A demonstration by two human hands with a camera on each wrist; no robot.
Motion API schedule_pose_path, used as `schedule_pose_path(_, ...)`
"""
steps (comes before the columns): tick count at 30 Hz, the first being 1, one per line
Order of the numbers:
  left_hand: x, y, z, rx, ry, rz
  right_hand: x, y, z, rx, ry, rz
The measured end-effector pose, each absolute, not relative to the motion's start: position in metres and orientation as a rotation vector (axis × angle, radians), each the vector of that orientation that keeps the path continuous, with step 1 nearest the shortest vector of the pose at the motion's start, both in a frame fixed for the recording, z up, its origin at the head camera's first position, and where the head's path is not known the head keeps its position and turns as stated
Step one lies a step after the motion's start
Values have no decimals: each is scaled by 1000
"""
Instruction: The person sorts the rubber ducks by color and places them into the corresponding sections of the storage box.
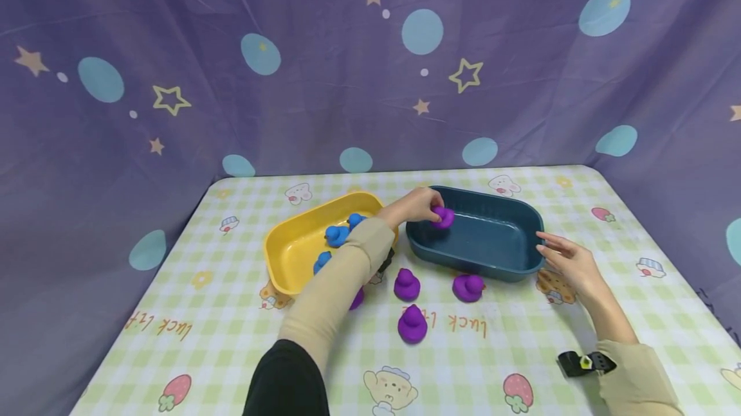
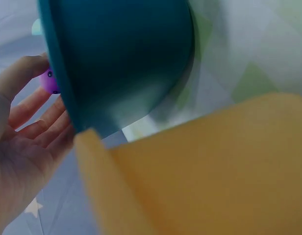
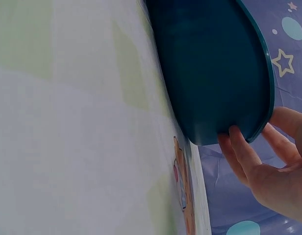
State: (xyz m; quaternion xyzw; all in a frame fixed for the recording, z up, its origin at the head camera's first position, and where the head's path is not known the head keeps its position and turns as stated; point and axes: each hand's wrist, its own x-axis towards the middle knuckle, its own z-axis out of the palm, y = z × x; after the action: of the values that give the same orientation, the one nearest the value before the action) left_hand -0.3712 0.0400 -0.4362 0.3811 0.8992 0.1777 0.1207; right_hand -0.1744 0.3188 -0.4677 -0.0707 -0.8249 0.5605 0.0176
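Observation:
My left hand [image 1: 418, 204] pinches a purple rubber duck [image 1: 444, 218] over the left end of the dark teal basin [image 1: 463, 263]. In the left wrist view the basin's wall hides most of that duck [image 2: 49, 82]. At the basin's right end is my right hand [image 1: 573, 266], its fairly straight fingers touching the outside in the right wrist view. Between basin and near table edge sit more purple ducks: one near the basin wall [image 1: 467, 288], one to its left [image 1: 406, 285], one closer to me [image 1: 412, 324]. Another purple duck [image 1: 356, 299] is partly hidden by my left sleeve.
A yellow basin [image 1: 283, 268] stands left of the teal one, with blue ducks [image 1: 336, 236] inside, partly covered by my left arm. Both basins rest on a checked tablecloth [image 1: 231, 313]. A patterned purple curtain [image 1: 324, 107] hangs behind the table.

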Motion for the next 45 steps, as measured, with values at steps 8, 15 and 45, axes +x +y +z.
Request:
schedule_pose_path(8, -516, 68, -610, 1223, 2594, 546, -165, 308, -445, -284, -2630, 1707)
schedule_pose_path(15, -448, 61, -535, 1131, 2631, 487, -180, 323, -478, -282, -2601, 1689)
schedule_pose_path(45, -335, 50, -409, 1010, 2644, 387, -165, 307, -441, -255, -2635, 1716)
